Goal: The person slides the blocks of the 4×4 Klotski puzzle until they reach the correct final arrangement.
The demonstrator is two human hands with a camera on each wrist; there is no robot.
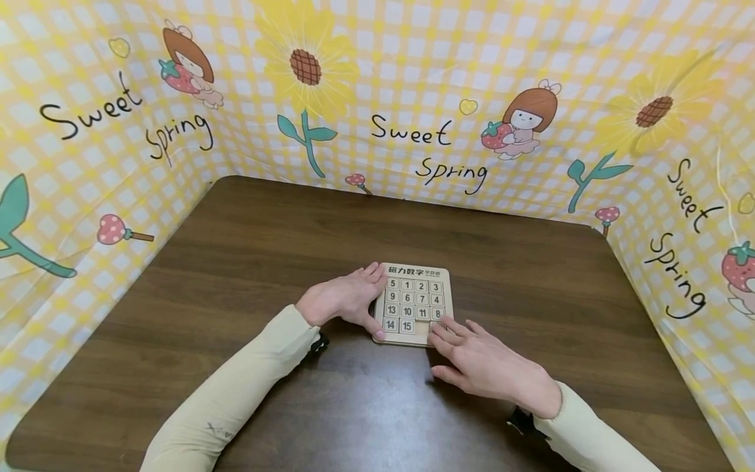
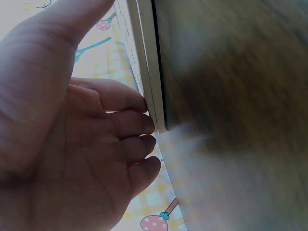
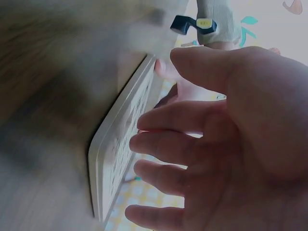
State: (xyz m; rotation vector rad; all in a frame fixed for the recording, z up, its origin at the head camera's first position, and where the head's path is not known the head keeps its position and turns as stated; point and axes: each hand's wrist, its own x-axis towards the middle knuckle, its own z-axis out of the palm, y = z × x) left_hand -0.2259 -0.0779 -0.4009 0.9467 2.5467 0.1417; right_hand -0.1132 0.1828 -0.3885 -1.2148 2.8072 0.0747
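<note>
A wooden number sliding puzzle (image 1: 415,305) lies flat on the table, with black Chinese characters along its top edge. Its tiles show printed numbers in rows, and a bare slot shows in the bottom row, right of tile 15 (image 1: 407,326). My left hand (image 1: 350,296) rests along the puzzle's left side, thumb at the lower corner and fingers at the upper one. In the left wrist view, fingertips (image 2: 147,124) touch the board's side edge. My right hand (image 1: 480,357) reaches over the lower right corner, fingers nearly straight, hiding the tile there. Its thumb stays off the board.
The brown wooden table (image 1: 283,229) spreads out around the puzzle. A yellow checked cloth (image 1: 413,78) with flowers and lettering stands along the back and both sides. Dark straps (image 1: 318,342) sit at both wrists, below the pale sleeves.
</note>
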